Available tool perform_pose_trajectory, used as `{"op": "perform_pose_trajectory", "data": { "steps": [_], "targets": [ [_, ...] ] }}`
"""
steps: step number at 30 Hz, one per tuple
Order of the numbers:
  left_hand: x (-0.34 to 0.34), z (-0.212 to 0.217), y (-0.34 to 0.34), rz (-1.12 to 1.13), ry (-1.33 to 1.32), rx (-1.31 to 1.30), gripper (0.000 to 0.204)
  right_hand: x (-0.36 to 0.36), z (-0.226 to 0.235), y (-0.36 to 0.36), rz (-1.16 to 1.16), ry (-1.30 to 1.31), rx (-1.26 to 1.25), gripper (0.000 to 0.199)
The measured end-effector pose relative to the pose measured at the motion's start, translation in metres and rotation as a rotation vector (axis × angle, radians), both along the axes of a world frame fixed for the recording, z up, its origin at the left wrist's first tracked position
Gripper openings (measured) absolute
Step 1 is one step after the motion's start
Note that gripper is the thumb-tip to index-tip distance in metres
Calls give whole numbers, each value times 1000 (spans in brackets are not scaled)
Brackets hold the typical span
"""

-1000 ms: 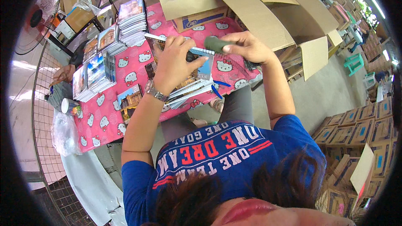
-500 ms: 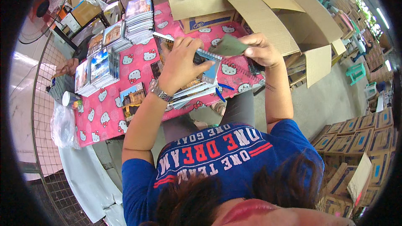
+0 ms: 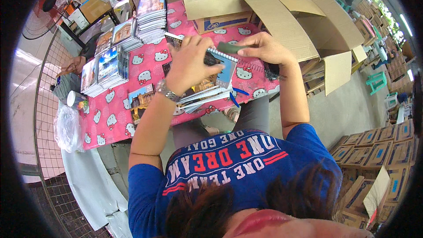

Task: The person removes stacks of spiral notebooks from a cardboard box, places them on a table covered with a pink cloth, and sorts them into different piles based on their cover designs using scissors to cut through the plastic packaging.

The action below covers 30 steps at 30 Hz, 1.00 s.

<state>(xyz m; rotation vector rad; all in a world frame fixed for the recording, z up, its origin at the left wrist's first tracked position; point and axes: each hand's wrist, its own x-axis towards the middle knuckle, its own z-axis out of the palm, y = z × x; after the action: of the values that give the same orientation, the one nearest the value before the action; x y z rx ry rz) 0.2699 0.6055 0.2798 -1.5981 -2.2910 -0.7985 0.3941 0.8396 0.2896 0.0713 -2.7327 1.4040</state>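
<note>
Desk (image 3: 99, 125): pink patterned cloth; near edge close by the notebooks.
Left hand (image 3: 188, 64): over the spiral notebook (image 3: 228, 73), thumb spread from fingers; cannot tell whether it clamps.
Right hand (image 3: 268, 50): clamped on a green pad (image 3: 229, 48), just beside the notebook's spiral edge.
Leftward room: cloth shows between notebook and book stacks (image 3: 109, 67).
Carton (image 3: 280, 24): beyond the right hand, flaps spread.

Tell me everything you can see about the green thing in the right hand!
The green piece is dark, plain and longish, slightly curved. It looks like cloth or a pad; I can't tell which. The right hand pinches its right end between thumb and fingers. The rest sticks out leftward, close to the spiral binding of a notebook. Whether they touch isn't clear.
</note>
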Motion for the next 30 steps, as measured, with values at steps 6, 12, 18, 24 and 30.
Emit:
{"op": "perform_pose_trajectory", "data": {
  "steps": [6,12,18,24,30],
  "targets": [
    [-27,2,-12,47,-47,-113,49,-15,-1,-8,48,119,-257,29],
    [-31,-6,-12,12,-40,8,49,-23,3,-12,54,30,-152,28],
    [-22,3,-15,59,-56,-14,49,-26,2,-14,99,130,-279,27],
    [-26,2,-18,81,-103,-11,47,-26,0,-15,102,140,-474,26],
    [-36,-3,-19,49,-84,89,41,-50,-3,-15,113,88,-302,32]
  ]
}}
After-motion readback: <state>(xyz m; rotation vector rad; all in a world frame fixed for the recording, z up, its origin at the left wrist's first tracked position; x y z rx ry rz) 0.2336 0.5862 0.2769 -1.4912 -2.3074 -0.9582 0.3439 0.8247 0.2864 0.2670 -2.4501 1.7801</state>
